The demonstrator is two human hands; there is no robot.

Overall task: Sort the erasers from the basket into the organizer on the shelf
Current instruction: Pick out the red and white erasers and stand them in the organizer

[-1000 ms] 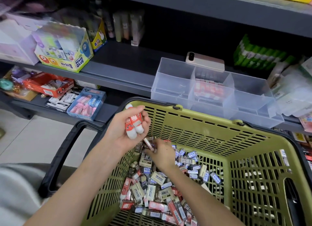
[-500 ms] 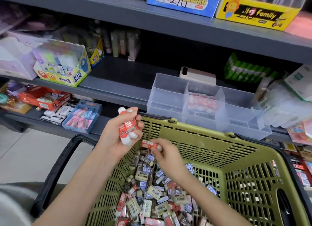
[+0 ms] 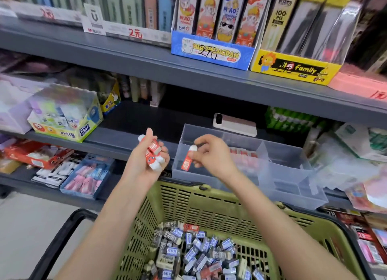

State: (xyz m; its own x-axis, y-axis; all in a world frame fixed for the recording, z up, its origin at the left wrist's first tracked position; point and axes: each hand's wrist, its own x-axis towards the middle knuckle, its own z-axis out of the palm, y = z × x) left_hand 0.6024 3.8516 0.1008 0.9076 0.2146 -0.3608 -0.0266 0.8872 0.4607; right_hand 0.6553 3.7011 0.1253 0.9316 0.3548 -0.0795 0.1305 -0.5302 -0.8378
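Right now the right hand (image 3: 211,154) pinches one red-sleeved eraser (image 3: 188,158), long axis near upright, in front of the clear organizer (image 3: 293,175)'s left wall; the red-stocked middle compartment lies rightward. Meanwhile the left hand (image 3: 144,160) grips a bundle of red erasers (image 3: 152,152) above the green basket (image 3: 209,204).

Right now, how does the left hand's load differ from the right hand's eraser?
The left hand grips a bunch of erasers; the right hand pinches a single eraser. The bunch lies slanted across the left palm, while the single eraser hangs nearly upright, white end up. The bunch sits left of the organizer; the single eraser is by its left compartment. Both are red-sleeved with white ends, held above the basket.
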